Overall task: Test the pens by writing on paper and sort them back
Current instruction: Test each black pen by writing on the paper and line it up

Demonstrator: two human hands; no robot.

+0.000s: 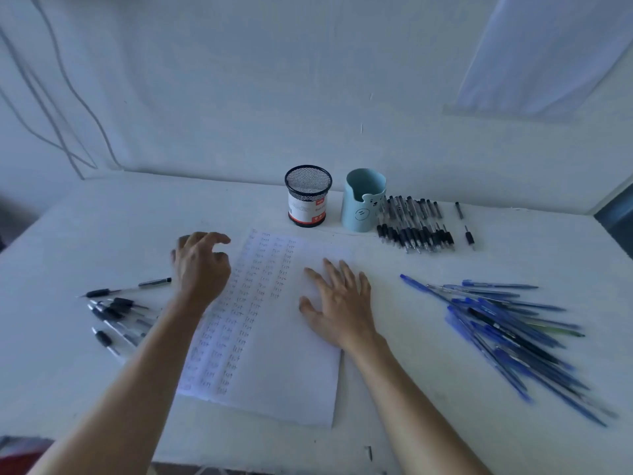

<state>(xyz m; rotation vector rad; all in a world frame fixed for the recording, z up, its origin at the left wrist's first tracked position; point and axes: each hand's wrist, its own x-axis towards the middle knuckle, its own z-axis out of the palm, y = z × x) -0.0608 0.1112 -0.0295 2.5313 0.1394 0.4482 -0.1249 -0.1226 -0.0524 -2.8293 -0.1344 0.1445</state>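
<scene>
Our spread right hand steadies the white paper sheet; our empty, half-curled left hand should pick one black plastic pen left of it.

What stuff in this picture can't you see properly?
All in the head view:
1. The writing on the paper is too small and blurred to read, and the left arm covers part of it.
2. The label on the mesh cup is too small to read.
3. The blue pens overlap and blur, so they cannot be counted.
4. The black pens partly slip behind the left arm.
</scene>
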